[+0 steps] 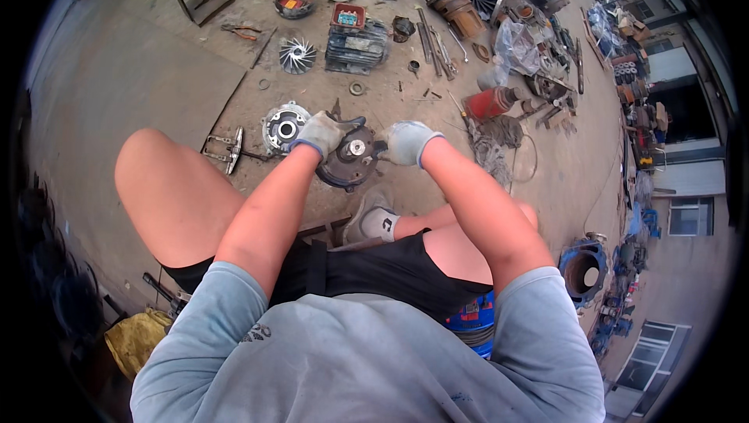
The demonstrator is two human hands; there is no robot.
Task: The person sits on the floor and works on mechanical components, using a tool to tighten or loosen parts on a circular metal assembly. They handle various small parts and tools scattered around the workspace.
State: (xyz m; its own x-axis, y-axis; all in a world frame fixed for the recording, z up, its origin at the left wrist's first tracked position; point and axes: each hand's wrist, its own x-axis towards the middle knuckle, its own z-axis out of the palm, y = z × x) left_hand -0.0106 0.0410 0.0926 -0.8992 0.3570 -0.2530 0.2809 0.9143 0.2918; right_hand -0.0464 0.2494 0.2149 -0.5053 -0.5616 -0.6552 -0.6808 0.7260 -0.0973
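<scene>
In front of my lap a dark round metal cover (343, 170) is held tilted, with a bright hub at its centre. My left hand (320, 133), in a pale work glove, is closed on its upper left rim. On the opposite side my right hand (409, 143), gloved too, has its fingers closed at the right edge; its fingertips are partly hidden. A silver round end cover (284, 128) with a central bore lies beside my left hand. Next to it, nearer my left knee, is a metal puller (233, 150). My shoe (370, 216) is just below the dark cover.
Ahead lie a finned motor body (356, 47), a bladed impeller (297, 55), a ring (357, 88) and several long tools (437, 48). A red jack-like cylinder (490, 103) and a dark rag (499, 133) are to the right. A blue ring-shaped casting (583, 271) stands farther right.
</scene>
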